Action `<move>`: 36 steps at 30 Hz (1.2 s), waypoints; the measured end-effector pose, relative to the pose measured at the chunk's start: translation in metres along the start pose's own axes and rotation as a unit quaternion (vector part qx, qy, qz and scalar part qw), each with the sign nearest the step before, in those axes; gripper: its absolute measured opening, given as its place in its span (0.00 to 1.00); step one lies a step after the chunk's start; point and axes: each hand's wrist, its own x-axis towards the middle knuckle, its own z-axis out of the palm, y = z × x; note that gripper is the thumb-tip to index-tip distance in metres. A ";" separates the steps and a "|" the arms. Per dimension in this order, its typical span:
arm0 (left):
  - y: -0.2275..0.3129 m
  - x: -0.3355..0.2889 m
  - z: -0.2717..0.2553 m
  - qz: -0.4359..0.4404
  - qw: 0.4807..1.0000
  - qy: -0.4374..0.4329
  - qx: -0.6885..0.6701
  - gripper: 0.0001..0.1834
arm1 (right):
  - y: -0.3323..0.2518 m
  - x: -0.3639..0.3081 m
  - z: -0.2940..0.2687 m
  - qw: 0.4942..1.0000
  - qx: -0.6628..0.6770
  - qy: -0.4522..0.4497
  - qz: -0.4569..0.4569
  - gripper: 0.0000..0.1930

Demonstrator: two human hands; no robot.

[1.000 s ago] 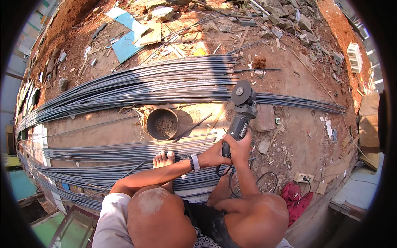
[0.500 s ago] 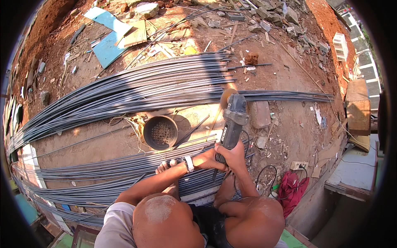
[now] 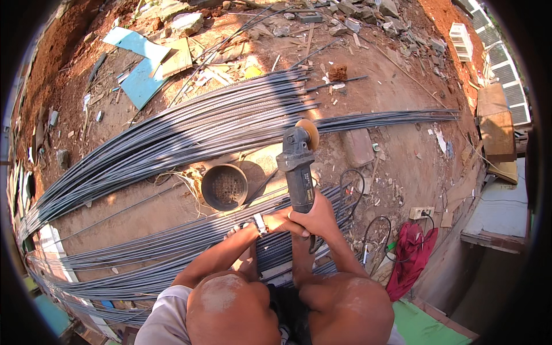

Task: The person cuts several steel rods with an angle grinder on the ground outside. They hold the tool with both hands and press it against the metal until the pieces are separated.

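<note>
An angle grinder (image 3: 300, 187) with a dark body points away from me, its tan disc (image 3: 310, 134) on the right side of the head. My right hand (image 3: 319, 217) is closed round the rear of the body. Against it, my left hand (image 3: 282, 222) grips the same rear end, its fingers partly hidden; a watch (image 3: 260, 224) is on that wrist. Beyond the disc lies a long bundle of steel rebar (image 3: 190, 123), with a few bars reaching farther right. More rebar (image 3: 144, 244) lies under my forearms and beside my feet.
A round dark pan (image 3: 224, 187) with small bits inside sits left of the grinder. A black cord (image 3: 368, 244) loops at right near a socket box (image 3: 422, 213) and a red cloth (image 3: 411, 259). Blue boards (image 3: 142, 83) and rubble lie at the far side.
The grinder has turned in my hands: its disc was on the left of the head and now is on the right. Both hands keep hold, and the view has shifted slightly.
</note>
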 end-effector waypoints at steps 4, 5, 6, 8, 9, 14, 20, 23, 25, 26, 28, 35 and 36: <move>0.030 -0.004 -0.024 -0.060 0.963 -0.034 0.261 0.24 | 0.013 0.015 0.005 0.995 -0.024 0.078 -0.050 0.30; 0.028 -0.018 -0.033 -0.030 0.954 0.039 0.296 0.18 | 0.010 0.021 0.006 0.995 0.006 0.089 -0.046 0.30; 0.044 -0.033 -0.041 -0.077 0.946 0.061 0.310 0.19 | 0.008 0.026 0.006 0.996 -0.005 0.072 -0.050 0.29; 0.095 -0.048 -0.045 -0.129 0.930 0.131 0.320 0.20 | 0.014 0.037 -0.002 0.994 -0.059 0.086 -0.038 0.28; 0.108 -0.047 -0.051 -0.144 0.921 0.184 0.312 0.21 | 0.025 0.041 -0.002 0.992 -0.086 0.087 -0.027 0.28; 0.119 -0.055 -0.105 0.009 0.625 0.434 0.649 0.35 | 0.035 0.049 0.018 0.996 -0.060 0.059 -0.024 0.29; 0.109 -0.035 -0.146 -0.110 0.595 0.330 0.724 0.53 | 0.022 0.046 0.027 0.998 -0.032 0.049 -0.003 0.31; 0.096 -0.024 -0.153 -0.135 0.581 0.346 0.724 0.43 | 0.017 0.046 0.031 0.998 -0.024 0.057 0.004 0.29; 0.090 -0.020 -0.155 -0.145 0.569 0.370 0.720 0.39 | 0.014 0.047 0.031 0.997 -0.022 0.073 0.003 0.28; 0.088 -0.020 -0.156 -0.123 0.557 0.381 0.728 0.34 | 0.013 0.049 0.032 0.997 -0.022 0.077 0.003 0.28; 0.086 -0.019 -0.159 -0.123 0.538 0.376 0.744 0.30 | 0.010 0.053 0.035 0.996 -0.019 0.085 0.006 0.28; 0.082 -0.016 -0.169 -0.171 0.543 0.353 0.743 0.25 | 0.011 0.060 0.043 0.995 -0.021 0.092 0.031 0.28; 0.077 -0.022 -0.176 -0.142 0.530 0.348 0.760 0.23 | 0.009 0.059 0.045 0.995 -0.018 0.091 0.033 0.28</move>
